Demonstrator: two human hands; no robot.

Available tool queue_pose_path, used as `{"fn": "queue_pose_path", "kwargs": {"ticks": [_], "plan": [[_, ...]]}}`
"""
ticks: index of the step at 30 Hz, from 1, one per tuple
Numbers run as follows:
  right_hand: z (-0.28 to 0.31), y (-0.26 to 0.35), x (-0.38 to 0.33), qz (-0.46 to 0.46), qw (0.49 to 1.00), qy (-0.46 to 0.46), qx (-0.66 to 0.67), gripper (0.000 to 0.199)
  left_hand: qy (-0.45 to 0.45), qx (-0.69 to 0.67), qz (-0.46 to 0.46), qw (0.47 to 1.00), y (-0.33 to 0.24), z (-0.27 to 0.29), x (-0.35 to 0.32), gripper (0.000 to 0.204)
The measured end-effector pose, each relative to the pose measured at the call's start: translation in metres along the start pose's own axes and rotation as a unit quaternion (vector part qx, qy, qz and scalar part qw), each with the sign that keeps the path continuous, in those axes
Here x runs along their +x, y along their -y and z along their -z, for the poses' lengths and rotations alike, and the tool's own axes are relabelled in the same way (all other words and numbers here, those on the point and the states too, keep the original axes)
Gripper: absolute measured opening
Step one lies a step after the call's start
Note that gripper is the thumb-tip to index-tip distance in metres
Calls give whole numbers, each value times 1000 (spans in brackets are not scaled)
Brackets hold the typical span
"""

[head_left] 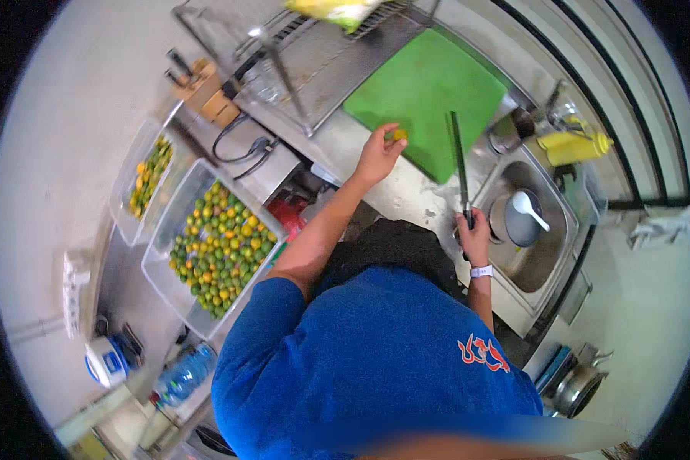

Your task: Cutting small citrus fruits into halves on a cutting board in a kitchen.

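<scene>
Between the thumb and fingers of my left hand [381, 156] is a small yellow-orange citrus fruit [399, 135], at the left edge of a green cutting board [429, 92]. My right hand [474, 234] is closed around the handle of a long knife [460, 157]. Its dark, narrow blade points away from me and reaches over the board's right part. The board lies on a steel counter, apart from my right hand. Whether the fruit is whole or cut cannot be made out.
On the left, a clear plastic bin [169, 287] holds many green and orange citrus fruits [222, 245], beside a second bin [123, 203]. A knife block [205, 90] stands farther back. To the right, a sink [543, 272] contains a pot [506, 218] and white spoon [530, 208], near yellow bottles [579, 149].
</scene>
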State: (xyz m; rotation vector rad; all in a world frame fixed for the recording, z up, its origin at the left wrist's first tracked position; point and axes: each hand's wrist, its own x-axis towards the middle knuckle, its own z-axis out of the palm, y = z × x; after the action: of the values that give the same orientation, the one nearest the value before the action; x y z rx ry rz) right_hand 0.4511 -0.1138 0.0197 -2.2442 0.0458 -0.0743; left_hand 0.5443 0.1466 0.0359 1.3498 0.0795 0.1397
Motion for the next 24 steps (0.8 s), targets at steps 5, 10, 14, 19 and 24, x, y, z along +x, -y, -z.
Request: {"fn": "queue_pose_path", "kwargs": {"ticks": [5, 10, 14, 19, 24], "plan": [[15, 15, -14, -129, 986, 63, 81, 26, 62, 323, -144, 933, 30, -25, 38, 33], [17, 22, -26, -67, 997, 21, 28, 33, 75, 484, -162, 857, 38, -45, 40, 32], [22, 50, -30, -60, 997, 49, 26, 42, 46, 485, -204, 849, 45, -43, 39, 32], [23, 50, -28, -73, 994, 77, 18, 46, 58, 419, -171, 890, 53, -37, 41, 31], [22, 48, -26, -14, 997, 73, 19, 47, 16, 417, -187, 889, 55, -39, 38, 24]]}}
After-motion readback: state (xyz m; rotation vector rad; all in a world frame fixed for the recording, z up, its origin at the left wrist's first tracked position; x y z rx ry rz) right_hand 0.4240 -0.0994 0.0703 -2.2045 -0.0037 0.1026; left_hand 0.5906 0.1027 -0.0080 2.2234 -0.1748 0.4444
